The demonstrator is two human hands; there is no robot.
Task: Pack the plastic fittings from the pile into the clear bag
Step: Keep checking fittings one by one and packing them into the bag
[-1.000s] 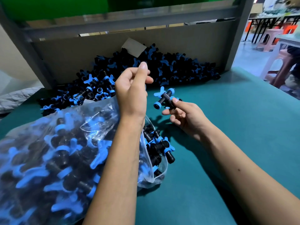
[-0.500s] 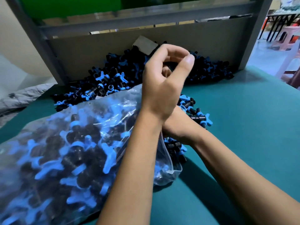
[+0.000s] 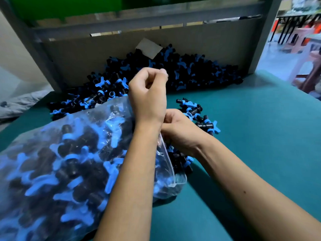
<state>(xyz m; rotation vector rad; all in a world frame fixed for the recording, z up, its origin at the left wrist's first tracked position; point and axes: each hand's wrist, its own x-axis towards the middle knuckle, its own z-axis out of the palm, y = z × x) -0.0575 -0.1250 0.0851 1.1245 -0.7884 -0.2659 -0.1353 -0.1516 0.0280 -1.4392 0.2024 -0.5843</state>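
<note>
Filling the big clear bag

The clear bag [image 3: 57, 164] lies near left, almost full; the pile [image 3: 173, 73] sits far. The left hand [image 3: 147, 100] pinches the bag's top edge up. The right hand [image 3: 178, 129] curls at the mouth; its hold is hidden. Next, reach for more fittings [image 3: 199, 115].

Head view, down, close over table [image 3: 243, 136]
</note>
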